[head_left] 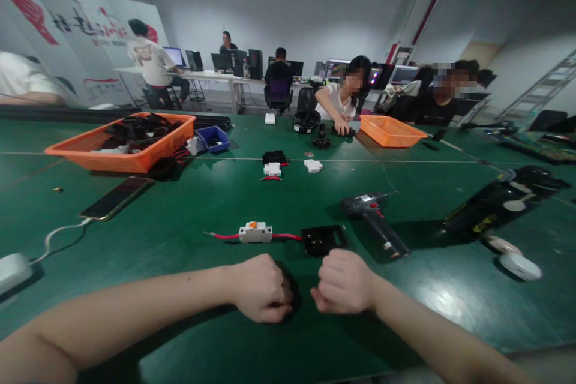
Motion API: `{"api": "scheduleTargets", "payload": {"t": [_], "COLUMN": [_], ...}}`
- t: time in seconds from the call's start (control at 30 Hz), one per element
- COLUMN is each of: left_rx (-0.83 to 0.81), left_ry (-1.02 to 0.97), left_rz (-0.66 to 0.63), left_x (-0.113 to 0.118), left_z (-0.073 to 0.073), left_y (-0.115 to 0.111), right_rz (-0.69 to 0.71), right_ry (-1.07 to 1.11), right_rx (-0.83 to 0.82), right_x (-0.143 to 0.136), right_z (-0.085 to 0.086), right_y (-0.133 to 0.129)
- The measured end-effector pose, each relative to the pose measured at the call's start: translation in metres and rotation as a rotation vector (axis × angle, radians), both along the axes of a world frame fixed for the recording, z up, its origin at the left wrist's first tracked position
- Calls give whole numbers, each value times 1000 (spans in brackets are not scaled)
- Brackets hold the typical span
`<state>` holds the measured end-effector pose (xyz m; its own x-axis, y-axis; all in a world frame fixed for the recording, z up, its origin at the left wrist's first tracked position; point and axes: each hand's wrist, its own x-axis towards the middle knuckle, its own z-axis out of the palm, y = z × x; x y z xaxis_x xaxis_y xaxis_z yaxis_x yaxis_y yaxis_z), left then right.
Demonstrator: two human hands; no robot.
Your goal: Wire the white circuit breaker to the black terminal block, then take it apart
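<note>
My left hand (264, 289) rests on the green table in a loose fist, with nothing showing in it. My right hand (342, 282), curled the same way, is also bare of any object. Just beyond them lies a white circuit breaker (255, 233) with an orange lever. Red wire (285, 236) runs from its right side to a black plate-like part (320, 240) with brass-coloured terminals. The right knuckles come close to that part; I cannot tell whether they touch it. From the breaker's left side a short red wire (227, 236) ends in bare strands.
A cordless screwdriver (375, 219) and a black cylindrical item (490, 210) lie to the right. Leftward are a phone (117, 198) and a filled orange basket (126, 159). More breaker parts (272, 169) lie farther back. Across the table a person (342, 93) handles something black beside another orange basket (391, 132).
</note>
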<state>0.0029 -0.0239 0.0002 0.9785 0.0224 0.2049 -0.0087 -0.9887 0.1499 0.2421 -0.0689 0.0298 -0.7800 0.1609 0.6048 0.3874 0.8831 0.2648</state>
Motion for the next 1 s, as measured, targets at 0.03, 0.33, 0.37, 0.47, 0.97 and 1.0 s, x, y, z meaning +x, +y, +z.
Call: {"api": "scheduleTargets", "payload": {"t": [0.03, 0.33, 0.37, 0.47, 0.97, 1.0], "left_rx": [-10, -119, -125, -128, -75, -71], "left_ry": [-6, -80, -90, -111, -94, -90], "left_rz": [11, 38, 40, 47, 6, -2], "left_x": [0, 0, 0, 0, -3, -4], "left_z": [-1, -11, -12, -14, -15, -14], "left_y": [1, 3, 3, 3, 8, 9], "right_rz": [64, 128, 116, 124, 143, 139], "right_ry": [-19, -80, -98, -184, -452, -444], "right_rx": [-17, -284, -303, -342, -745, -768], "right_x": [-9, -31, -30, -26, -14, -13], "right_z": [-5, -46, -49, -61, -122, -123], "right_y": [-4, -9, -8, -4, 2, 2]}}
